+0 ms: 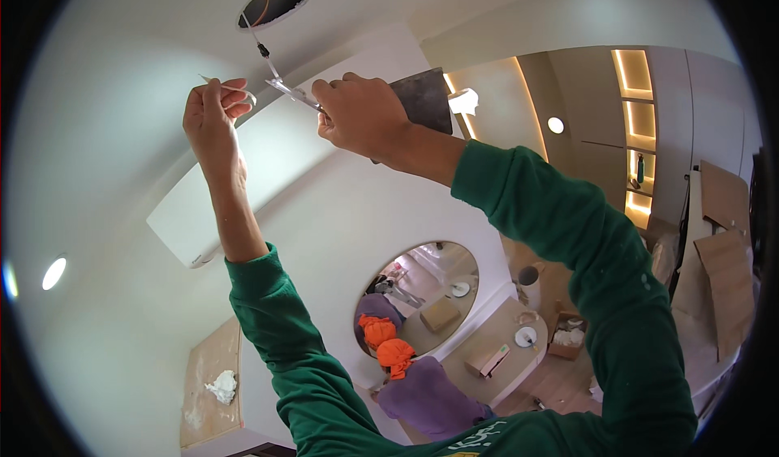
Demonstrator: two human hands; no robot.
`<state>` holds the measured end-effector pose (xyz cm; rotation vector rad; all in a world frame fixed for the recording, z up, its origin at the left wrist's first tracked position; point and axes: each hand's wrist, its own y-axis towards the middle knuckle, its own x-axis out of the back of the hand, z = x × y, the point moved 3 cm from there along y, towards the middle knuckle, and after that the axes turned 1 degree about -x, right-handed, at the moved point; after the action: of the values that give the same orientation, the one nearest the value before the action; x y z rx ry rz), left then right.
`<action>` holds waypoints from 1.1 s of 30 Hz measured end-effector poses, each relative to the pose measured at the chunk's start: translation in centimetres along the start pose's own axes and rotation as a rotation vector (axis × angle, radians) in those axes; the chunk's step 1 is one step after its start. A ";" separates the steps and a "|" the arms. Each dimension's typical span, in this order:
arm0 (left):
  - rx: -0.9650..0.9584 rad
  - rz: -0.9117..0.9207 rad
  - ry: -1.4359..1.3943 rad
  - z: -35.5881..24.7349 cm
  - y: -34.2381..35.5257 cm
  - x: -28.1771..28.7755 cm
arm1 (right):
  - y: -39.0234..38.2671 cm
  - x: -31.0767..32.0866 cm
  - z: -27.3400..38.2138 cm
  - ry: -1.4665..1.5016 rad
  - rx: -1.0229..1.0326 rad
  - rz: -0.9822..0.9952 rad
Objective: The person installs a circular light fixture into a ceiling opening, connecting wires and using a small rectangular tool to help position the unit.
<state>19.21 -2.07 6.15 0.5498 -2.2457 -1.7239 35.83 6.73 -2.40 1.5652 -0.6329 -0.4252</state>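
A round hole (280,1) is cut in the white ceiling, with an orange line inside it. From it hangs a thin white cable (249,25) with a small black connector (263,50). Below the connector, the jaws of a silver scissors-like tool (294,94) meet the cable's lower end; whether they grip it I cannot tell. My right hand (363,115) is closed around this tool's handles. To the left of it, my raised left hand (216,115) pinches a thin white strip (250,97), whose end curls beside the fingers. Both arms reach up in green sleeves.
Behind my right hand is a dark grey panel (423,104). A white air conditioner (191,218) hangs on the wall. Below, a person in purple with an orange head covering (396,358) is beside a counter (507,327) and round mirror (454,270). Cardboard (722,287) leans right.
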 end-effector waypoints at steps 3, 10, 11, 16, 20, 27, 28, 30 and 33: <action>0.040 -0.046 -0.050 0.3 1.4 1.3 | 0.0 0.0 -0.3 -0.015 -0.008 0.008; 0.175 -0.117 -0.028 2.6 0.4 2.5 | 0.2 0.7 -1.0 0.048 -0.046 0.093; 0.189 -0.097 -0.034 3.1 -0.1 2.8 | 0.2 0.8 -1.1 0.056 -0.060 0.093; 0.202 -0.029 0.034 5.6 -5.1 3.1 | 0.2 1.3 -1.9 0.100 -0.110 0.105; 0.138 0.054 0.118 8.6 -12.8 2.1 | 0.4 2.3 -2.2 0.127 -0.144 0.180; 0.711 0.179 -0.254 14.6 -33.2 -4.8 | 1.0 3.5 -2.2 0.183 -0.212 0.302; 0.785 0.185 -0.341 15.7 -36.7 -6.6 | 1.0 4.0 -2.4 0.178 -0.218 0.309; 0.950 0.187 -0.454 20.6 -46.6 -8.1 | 1.3 4.1 -1.6 0.185 -0.237 0.346; 1.136 0.208 -0.563 18.8 -55.5 -12.2 | 1.1 4.5 -2.0 0.147 -0.210 0.341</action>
<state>29.97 7.10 -52.02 -0.0375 -3.4089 -0.3563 40.40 5.53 -0.62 1.2466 -0.7011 -0.1143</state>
